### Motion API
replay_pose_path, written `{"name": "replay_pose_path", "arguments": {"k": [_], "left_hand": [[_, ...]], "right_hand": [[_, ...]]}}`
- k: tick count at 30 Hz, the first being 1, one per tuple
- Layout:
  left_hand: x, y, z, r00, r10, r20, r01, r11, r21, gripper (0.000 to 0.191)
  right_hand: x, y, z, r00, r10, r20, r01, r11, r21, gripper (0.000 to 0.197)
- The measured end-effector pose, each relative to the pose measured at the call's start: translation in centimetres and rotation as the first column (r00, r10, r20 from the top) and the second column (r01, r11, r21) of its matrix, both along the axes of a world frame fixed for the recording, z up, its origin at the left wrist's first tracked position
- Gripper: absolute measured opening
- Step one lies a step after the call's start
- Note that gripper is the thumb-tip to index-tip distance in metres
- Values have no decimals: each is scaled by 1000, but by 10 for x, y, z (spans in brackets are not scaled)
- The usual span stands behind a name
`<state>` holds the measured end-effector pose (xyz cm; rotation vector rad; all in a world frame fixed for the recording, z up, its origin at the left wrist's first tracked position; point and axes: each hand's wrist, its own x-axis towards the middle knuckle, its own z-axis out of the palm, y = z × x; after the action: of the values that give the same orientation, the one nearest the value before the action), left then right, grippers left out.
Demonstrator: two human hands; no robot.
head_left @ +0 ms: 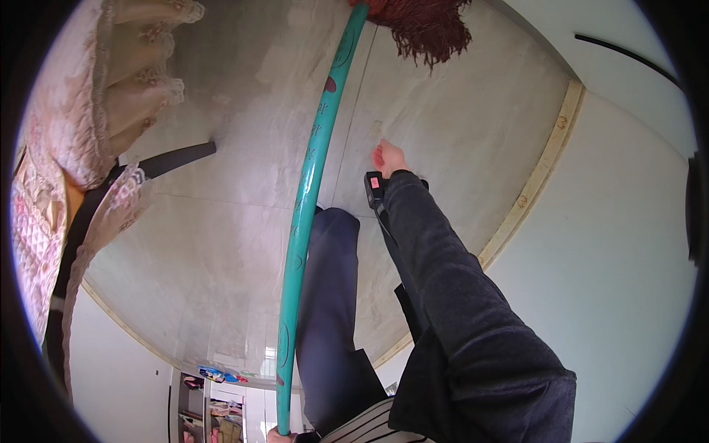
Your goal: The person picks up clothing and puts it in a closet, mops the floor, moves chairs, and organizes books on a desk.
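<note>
A mop with a green handle [313, 166] slants up through the middle of the view. Its dark red string head [424, 27] rests on the floor at the top, partly cut off by the frame. At the bottom edge my left hand [281, 436] is closed around the lower end of the handle, only partly visible. My right hand [390, 158] hangs over the floor to the right of the handle, apart from it. Its fingers are curled with nothing visible in them. A small black device [375, 188] is strapped at that wrist.
On the left stands a bed with a frilled pink floral cover [72, 111] and a dark leg or bar [177, 159]. A white wall [598, 221] with a tan baseboard [532, 183] bounds the tiled floor [232, 238] at right. Open shelves with clothes [224, 410] are behind me.
</note>
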<state>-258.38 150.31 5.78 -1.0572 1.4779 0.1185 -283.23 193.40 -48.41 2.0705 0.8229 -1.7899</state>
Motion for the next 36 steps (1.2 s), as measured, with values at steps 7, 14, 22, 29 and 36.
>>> {"name": "replay_pose_path", "arguments": {"k": [7, 14, 22, 29, 36], "left_hand": [[-13, 11, -22, 999, 12, 50, -9, 999, -50, 16], [-21, 11, -35, 998, 0, 66, 1, 1000, -16, 16], [-3, 11, -7, 999, 25, 44, -26, 999, 23, 17], [-51, 64, 16, 982, -93, 165, 90, 996, 22, 19], [-67, 51, 55, 994, 69, 82, -86, 968, 235, 17]], "right_hand": [[-19, -8, -40, 999, -44, 14, 44, 999, -31, 16], [-1, 19, -64, 920, 378, 97, -390, 875, 285, 13], [11, 35, 86, 837, 438, -328, -371, 895, 247, 12], [11, 49, 239, 793, 470, -387, -355, 874, 333, 10], [34, 42, 362, 671, 696, -255, -497, 678, 542, 11]]}}
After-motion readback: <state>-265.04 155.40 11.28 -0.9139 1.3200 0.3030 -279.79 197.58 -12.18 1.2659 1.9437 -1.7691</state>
